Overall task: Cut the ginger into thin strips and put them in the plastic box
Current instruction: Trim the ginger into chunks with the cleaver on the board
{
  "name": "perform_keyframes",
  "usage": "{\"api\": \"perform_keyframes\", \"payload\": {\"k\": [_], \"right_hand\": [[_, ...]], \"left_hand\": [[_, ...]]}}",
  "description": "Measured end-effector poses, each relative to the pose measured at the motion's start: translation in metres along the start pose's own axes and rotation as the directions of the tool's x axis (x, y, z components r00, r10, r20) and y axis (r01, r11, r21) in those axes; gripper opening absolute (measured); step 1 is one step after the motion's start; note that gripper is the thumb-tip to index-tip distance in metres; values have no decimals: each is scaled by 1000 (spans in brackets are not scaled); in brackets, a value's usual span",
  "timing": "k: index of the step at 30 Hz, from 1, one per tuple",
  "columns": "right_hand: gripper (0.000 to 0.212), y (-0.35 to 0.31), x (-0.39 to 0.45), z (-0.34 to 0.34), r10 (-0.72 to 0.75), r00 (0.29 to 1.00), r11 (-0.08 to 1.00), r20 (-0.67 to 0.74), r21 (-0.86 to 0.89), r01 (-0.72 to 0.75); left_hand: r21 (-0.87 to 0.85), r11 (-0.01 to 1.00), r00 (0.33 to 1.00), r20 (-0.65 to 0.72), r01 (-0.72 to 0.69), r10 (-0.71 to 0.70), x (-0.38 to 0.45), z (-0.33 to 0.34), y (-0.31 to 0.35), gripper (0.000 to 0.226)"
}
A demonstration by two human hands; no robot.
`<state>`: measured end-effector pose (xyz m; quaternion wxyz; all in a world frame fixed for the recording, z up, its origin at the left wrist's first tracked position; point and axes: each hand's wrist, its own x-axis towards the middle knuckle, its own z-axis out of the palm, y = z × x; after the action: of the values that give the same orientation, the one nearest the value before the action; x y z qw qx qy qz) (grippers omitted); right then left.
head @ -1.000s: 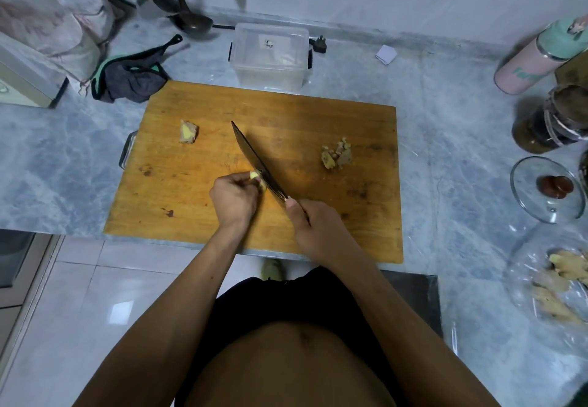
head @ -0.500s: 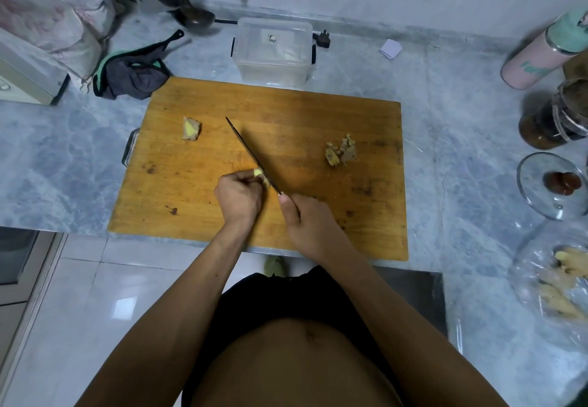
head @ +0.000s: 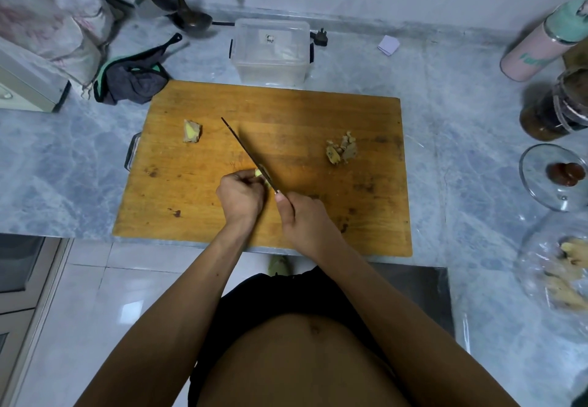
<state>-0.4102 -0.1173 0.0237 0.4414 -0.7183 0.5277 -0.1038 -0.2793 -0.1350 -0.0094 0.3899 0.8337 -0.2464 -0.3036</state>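
Observation:
On the wooden cutting board [head: 318, 114], my left hand [head: 240, 196] pins a small yellow piece of ginger [head: 259, 174] under its fingertips. My right hand [head: 302, 219] grips the handle of a knife [head: 246, 150], whose blade stands edge-down against the right side of that ginger and points to the far left. Another ginger chunk [head: 192, 131] lies at the board's left. A small heap of ginger trimmings [head: 341, 152] lies at the right. The clear plastic box [head: 270, 52] stands open just behind the board.
A dark cloth [head: 133, 80] and ladles [head: 187, 15] sit at the back left. At the right stand a pink bottle [head: 541, 47], a dark jar [head: 553, 111], a glass lid [head: 553, 177] and a bag of ginger [head: 560, 276]. The counter edge runs under my wrists.
The knife blade has turned from tilted, with its flat side showing, to upright and edge-down against the ginger. Both hands stay in the same place on the board.

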Motion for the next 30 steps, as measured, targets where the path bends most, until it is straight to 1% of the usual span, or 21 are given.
{"api": "perform_keyframes", "payload": {"k": [3, 7, 12, 15, 18, 20, 21, 23, 25, 26, 27, 28, 29, 30], "right_hand": [[37, 1, 0, -1, 8, 1000, 1000, -9, -4, -9], [37, 0, 1, -11, 4, 1000, 1000, -26, -1, -4], [43, 17, -9, -37, 113, 990, 993, -82, 37, -110], [45, 32, -11, -53, 147, 977, 987, -155, 91, -134], [47, 42, -9, -62, 159, 969, 983, -190, 119, -138], [48, 46, -9, -67, 125, 974, 989, -191, 105, -106], [48, 48, -11, -68, 91, 978, 994, -190, 82, -76], [44, 48, -14, -72, 3, 983, 1000, -181, 6, -2], [42, 48, -17, -76, -50, 985, 995, -163, -93, 35], [47, 48, -17, -78, -66, 986, 985, -155, -169, 40], [54, 48, -17, -82, -77, 987, 964, -141, -262, 38], [58, 49, -15, -85, -79, 990, 936, -121, -351, 32], [58, 50, -14, -89, -71, 993, 908, -97, -418, 24], [56, 49, -14, -92, -65, 995, 885, -74, -464, 23]], "left_hand": [[-5, 1000, 1000, 1, -12, 12, -1, 0, 0, 19], [-21, 1000, 1000, 7, 21, -21, 2, 2, -1, 17], [-8, 1000, 1000, 7, -17, 17, 3, 5, -9, 19], [-9, 1000, 1000, 16, -10, 10, 3, 4, -10, 18], [-80, 996, 995, 90, 44, -36, 10, -1, -15, 20], [-121, 990, 987, 152, 74, -56, 14, -5, -18, 26], [-104, 993, 987, 158, 58, -41, 14, -8, -18, 29], [-53, 998, 992, 119, -40, 46, 11, -14, -11, 27], [-31, 978, 977, 28, -209, 209, 5, -24, 6, 21], [-36, 948, 948, -22, -317, 316, 2, -28, 18, 19], [-40, 906, 906, -58, -422, 420, -1, -32, 31, 17], [-37, 857, 857, -60, -514, 512, -2, -34, 43, 15], [-16, 804, 804, -23, -594, 594, -2, -35, 55, 14], [29, 751, 751, 52, -660, 658, 1, -33, 65, 14]]}}
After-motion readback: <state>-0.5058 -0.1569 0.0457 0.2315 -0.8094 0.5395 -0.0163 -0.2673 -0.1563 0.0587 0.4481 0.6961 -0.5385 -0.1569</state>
